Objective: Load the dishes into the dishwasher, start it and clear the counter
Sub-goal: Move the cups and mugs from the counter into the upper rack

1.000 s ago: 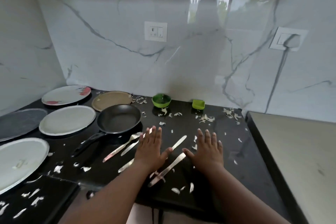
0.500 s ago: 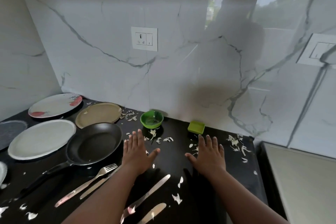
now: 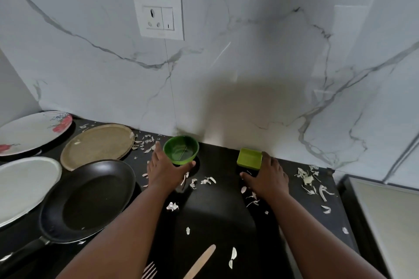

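A round green bowl (image 3: 181, 150) stands on the black counter (image 3: 217, 210) against the marble wall. My left hand (image 3: 164, 171) holds it, thumb curled round its front and fingers up its left side. To the right is a small square green dish (image 3: 249, 158). My right hand (image 3: 266, 179) grips it, with fingers round its right side and the thumb by its front left corner. Left of my arms lie a black frying pan (image 3: 90, 199), a tan plate (image 3: 97, 146), a white plate with red marks (image 3: 31, 132) and a pale plate (image 3: 22, 188).
Pale peel scraps (image 3: 306, 180) are scattered over the counter. A fork (image 3: 149, 270) and a knife (image 3: 200, 261) lie at the near edge. A wall socket (image 3: 159, 17) sits above the bowl. A light surface (image 3: 385, 222) adjoins the counter on the right.
Both hands lifted off the counter and moved forward to the wall; the left now holds the round green bowl and the right the square green dish. The view moved closer.
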A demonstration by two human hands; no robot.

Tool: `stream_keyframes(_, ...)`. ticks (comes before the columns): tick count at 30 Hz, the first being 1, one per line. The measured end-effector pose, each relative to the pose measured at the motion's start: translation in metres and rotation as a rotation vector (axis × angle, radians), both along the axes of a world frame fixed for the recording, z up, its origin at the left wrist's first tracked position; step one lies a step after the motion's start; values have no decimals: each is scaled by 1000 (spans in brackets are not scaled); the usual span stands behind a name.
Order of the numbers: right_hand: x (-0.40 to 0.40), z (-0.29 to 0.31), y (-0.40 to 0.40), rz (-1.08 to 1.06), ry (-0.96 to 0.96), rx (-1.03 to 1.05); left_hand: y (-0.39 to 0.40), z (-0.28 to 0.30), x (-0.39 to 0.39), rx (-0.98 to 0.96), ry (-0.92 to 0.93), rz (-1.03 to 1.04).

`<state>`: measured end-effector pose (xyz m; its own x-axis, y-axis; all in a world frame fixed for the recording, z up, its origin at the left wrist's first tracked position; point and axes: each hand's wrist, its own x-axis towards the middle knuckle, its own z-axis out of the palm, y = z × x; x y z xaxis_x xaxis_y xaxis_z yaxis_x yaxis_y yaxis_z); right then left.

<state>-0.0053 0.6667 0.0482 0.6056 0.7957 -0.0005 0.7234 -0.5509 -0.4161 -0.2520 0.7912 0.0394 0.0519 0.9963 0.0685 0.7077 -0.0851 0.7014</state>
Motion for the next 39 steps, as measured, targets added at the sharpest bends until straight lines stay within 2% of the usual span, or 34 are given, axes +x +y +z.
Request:
stream_keyframes(6,8,-4,21,50,96,38,28,-3,8,-15,55,-31)
stream_keyframes(11,16,-9,27,53,72,24,40,-7,9,-14,98,-94)
stream_keyframes(17,22,-5,26,33,36,-11,42,-9,9,-7,-132,-161)
stream_keyframes(20,18,0,18,-17,82,49,31,-8,11,74,-170,-194)
stream_keyframes(22,12,4,10,-53,199,173,19,-3,13,117,-224,-211)
stream_keyframes(26,-10,21,-9,-140,624,471,-12,10,26,139,-398,-282)
stream_keyframes(30,-40,49,-30,-238,1230,652,-54,15,38,128,-497,-478)
stream_keyframes(31,-47,56,-37,-230,1330,699,-66,16,40,111,-511,-525)
stream_keyframes(34,-62,69,-61,-213,1364,761,-100,21,46,68,-554,-594)
stream_keyframes(39,-68,76,-119,-285,1224,768,-145,31,50,-18,-583,-757)
